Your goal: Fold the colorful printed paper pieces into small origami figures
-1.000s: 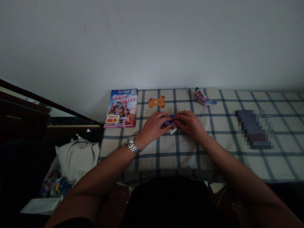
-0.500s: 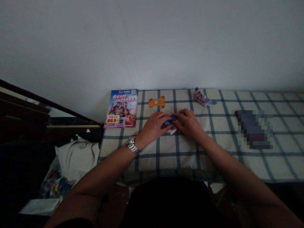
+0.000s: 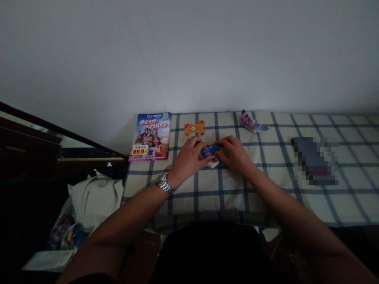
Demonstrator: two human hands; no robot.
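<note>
My left hand (image 3: pixel 188 158), with a metal watch on its wrist, and my right hand (image 3: pixel 235 154) meet over a small folded blue printed paper piece (image 3: pixel 211 150) on the checked cloth (image 3: pixel 225 185). Both hands have their fingers curled and pinched onto the paper, pressing it against the cloth. A white corner of the paper sticks out below my fingers. Most of the piece is hidden by my fingers.
A colourful printed flyer (image 3: pixel 150 136) lies at the cloth's left edge. An orange bear-shaped cutout (image 3: pixel 194 128) lies beyond my hands. A folded printed paper shape (image 3: pixel 250 122) sits near the wall. A blurred dark object (image 3: pixel 315 160) lies at the right. Bags and a white pillow (image 3: pixel 89 201) lie lower left.
My right hand has shifted slightly left and its fingers have slid along the paper, exposing more of the blue surface. My left hand stays in place.
</note>
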